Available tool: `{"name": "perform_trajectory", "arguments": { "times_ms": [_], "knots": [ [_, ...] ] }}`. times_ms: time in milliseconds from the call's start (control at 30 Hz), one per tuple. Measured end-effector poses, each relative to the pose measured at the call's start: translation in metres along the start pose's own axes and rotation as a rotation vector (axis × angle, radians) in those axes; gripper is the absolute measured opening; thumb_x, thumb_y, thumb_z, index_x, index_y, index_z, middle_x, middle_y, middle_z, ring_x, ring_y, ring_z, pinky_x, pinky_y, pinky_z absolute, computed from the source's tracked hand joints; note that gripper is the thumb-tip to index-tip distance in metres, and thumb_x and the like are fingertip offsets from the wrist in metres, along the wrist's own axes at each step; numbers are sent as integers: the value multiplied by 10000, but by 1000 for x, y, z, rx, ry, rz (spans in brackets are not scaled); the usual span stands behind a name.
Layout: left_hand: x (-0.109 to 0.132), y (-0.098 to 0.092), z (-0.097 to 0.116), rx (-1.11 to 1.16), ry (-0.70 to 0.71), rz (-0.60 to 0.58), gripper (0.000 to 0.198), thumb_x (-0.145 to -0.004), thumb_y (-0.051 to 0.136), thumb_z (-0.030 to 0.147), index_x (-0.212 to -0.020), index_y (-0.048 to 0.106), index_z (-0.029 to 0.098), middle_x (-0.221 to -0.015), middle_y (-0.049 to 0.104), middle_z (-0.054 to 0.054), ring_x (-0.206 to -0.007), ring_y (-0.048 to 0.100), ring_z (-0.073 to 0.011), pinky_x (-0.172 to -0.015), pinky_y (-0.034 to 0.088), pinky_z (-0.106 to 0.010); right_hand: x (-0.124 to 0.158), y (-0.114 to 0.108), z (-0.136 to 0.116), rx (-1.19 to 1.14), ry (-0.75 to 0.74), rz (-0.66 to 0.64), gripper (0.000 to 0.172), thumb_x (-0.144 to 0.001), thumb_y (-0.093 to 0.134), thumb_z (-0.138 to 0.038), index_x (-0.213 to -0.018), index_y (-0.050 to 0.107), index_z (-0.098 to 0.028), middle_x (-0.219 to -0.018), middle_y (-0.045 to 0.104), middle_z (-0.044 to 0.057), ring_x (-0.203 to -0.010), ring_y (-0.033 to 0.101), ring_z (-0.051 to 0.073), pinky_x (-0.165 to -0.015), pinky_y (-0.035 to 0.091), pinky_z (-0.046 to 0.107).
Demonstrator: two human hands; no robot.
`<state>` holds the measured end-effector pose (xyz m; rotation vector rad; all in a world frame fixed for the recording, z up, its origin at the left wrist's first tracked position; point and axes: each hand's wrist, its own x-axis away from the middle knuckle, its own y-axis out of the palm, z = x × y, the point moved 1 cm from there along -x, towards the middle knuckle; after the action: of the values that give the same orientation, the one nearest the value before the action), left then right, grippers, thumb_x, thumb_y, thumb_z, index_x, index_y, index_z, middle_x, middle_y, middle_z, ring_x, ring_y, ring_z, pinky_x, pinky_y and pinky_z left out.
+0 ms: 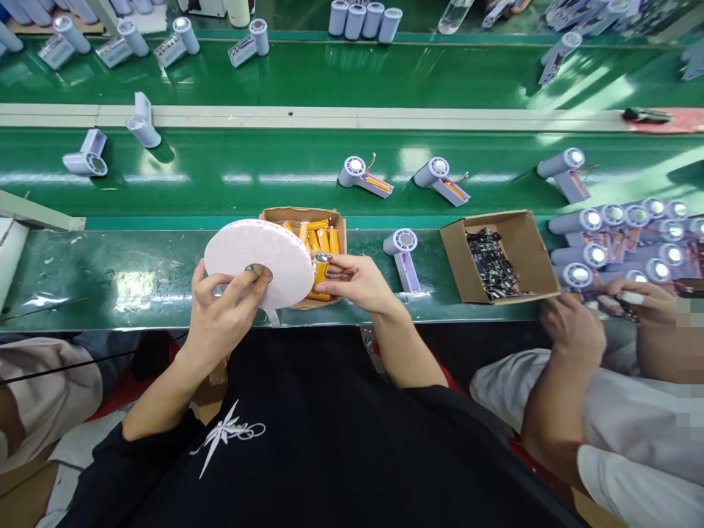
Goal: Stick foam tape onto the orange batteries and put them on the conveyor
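My left hand [223,312] grips a large white tape roll [264,246] at its centre hole, the flat face turned up toward me. A short loose end of the tape hangs below the roll. Between the fingers of my right hand [360,284] is an orange cylindrical battery [321,270], held against or very close to the roll's right edge. Behind both hands stands a cardboard box [300,213] with several orange batteries inside, partly hidden by the roll. To the right of my right hand, a lilac handheld fan body [405,257] lies on the bench.
A second cardboard box [459,264] holds small black parts. Several fan bodies [583,257] crowd the right, beside a co-worker's hands [577,330]. Fans with batteries in their handles [377,185] lie on the green conveyor [275,165]. A pale rail [352,118] runs beyond it.
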<state>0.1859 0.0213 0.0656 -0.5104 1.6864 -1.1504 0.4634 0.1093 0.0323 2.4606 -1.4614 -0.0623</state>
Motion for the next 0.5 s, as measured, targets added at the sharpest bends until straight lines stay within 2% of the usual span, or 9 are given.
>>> {"name": "perform_trajectory", "arguments": {
  "times_ms": [67, 133, 200, 300, 367, 433, 500],
  "knots": [
    [-1, -2, 3, -9, -46, -24, 706, -949, 735, 106, -1567, 632, 433, -1249, 813, -24, -1081, 531, -314, -1223, 311, -624, -4, -9, -14, 6, 52, -54, 586, -627, 1077, -308, -1165, 871, -203, -1020, 887, 30, -1028, 866, 286, -1041, 717, 491],
    [-2, -1, 9, -45, -88, -30, 693, -959, 735, 136, -1577, 626, 429, -1259, 811, -49, -1072, 530, -321, -1166, 290, -629, -5, -5, -18, -22, 41, 25, 595, -574, 1096, -268, -1114, 857, -204, -997, 881, 30, -986, 864, 278, -992, 730, 462],
    [-2, 4, 19, -76, -115, -10, 658, -969, 766, 238, -1598, 618, 364, -1255, 801, -96, -1075, 516, -335, -1110, 291, -616, -5, 11, -9, -147, -56, 226, 624, -534, 1115, -291, -1076, 813, -224, -1015, 878, 28, -966, 859, 259, -954, 735, 425],
    [-2, 19, 35, -73, -188, 10, 710, -954, 806, 482, -1585, 631, 207, -1194, 761, -176, -1099, 496, -366, -1044, 316, -584, -6, 45, 20, -422, -279, 559, 595, -580, 1108, -364, -991, 686, -275, -1008, 863, -24, -963, 848, 199, -957, 720, 358],
    [-2, 28, 45, -49, -252, -12, 748, -938, 799, 595, -1520, 675, 142, -1138, 726, -197, -1085, 497, -369, -990, 335, -547, -7, 60, 36, -532, -334, 674, 595, -608, 1097, -352, -951, 615, -284, -978, 850, -60, -955, 840, 160, -950, 708, 305],
    [0, 31, 51, -14, -280, -33, 729, -932, 789, 655, -1430, 732, 126, -1081, 699, -190, -1050, 501, -356, -947, 337, -515, -8, 60, 40, -551, -256, 654, 619, -578, 1103, -340, -951, 613, -276, -953, 852, -51, -917, 842, 165, -879, 714, 283],
    [4, 24, 52, 35, -261, -42, 702, -925, 789, 681, -1374, 762, 141, -1054, 686, -174, -1040, 506, -350, -936, 339, -503, -6, 47, 33, -503, -170, 580, 645, -554, 1106, -345, -1010, 656, -265, -978, 866, -8, -904, 853, 208, -831, 730, 319]
  ]
}}
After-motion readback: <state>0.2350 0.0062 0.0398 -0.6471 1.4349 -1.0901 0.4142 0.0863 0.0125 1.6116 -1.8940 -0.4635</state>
